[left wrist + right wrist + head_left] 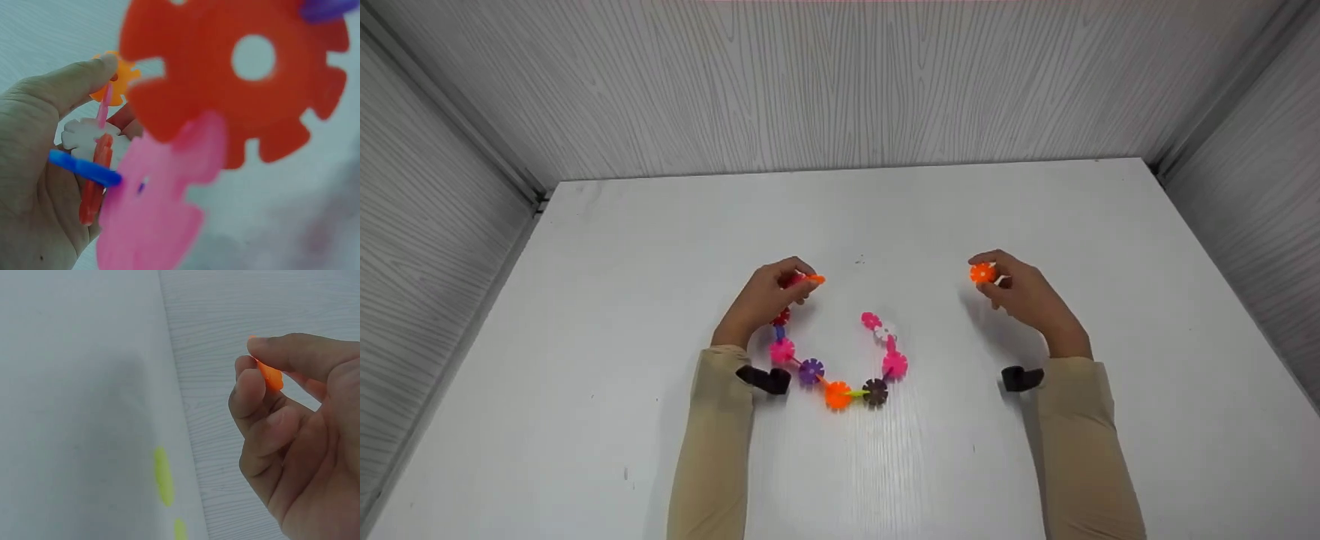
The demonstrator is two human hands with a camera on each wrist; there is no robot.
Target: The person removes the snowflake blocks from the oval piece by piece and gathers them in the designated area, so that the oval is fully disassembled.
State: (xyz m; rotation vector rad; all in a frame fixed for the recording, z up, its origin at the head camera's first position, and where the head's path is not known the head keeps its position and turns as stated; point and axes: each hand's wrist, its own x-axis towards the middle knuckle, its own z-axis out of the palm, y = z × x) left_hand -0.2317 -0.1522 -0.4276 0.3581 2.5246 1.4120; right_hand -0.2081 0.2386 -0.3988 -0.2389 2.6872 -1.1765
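A chain of notched, flower-shaped plastic discs [838, 395] curves in a U over the white table, in pink, purple, orange, black, white and other colours. My left hand [765, 296] holds the chain's left end, pinching an orange disc [121, 76] between thumb and fingers. Linked below it are a pink, a white, a red and a blue disc [84, 167]. Apart to the right, my right hand [1024, 292] pinches a single orange disc [982, 273] by its edge. The chain's other end, a pink disc [871, 320], lies between the two hands.
The white table [930, 465] has grey wood-grain panels [840, 82] at its back and sides. Black wrist straps [769, 379] show at both sleeves. Two yellow-green patches [163, 476] appear low in the right wrist view.
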